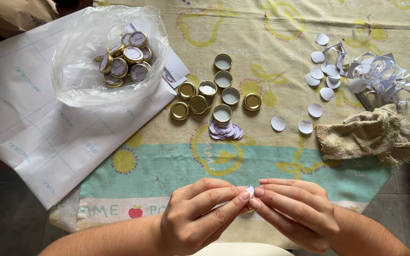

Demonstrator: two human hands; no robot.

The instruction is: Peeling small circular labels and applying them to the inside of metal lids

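The left hand (200, 215) and the right hand (296, 213) meet fingertip to fingertip, both pinching one small round sticker (249, 190). Just past the fingers lies a little pile of stickers (225, 131) beside some gold lids (209, 95). Further off to the left sits a plastic bag (96, 61) of lids. A rag (368, 135) lies beyond the right hand.

Beyond our fingertips (246, 194) lie the loose lids (213, 95); the bag of lids (105, 57) far left, the cloth (368, 135) right.
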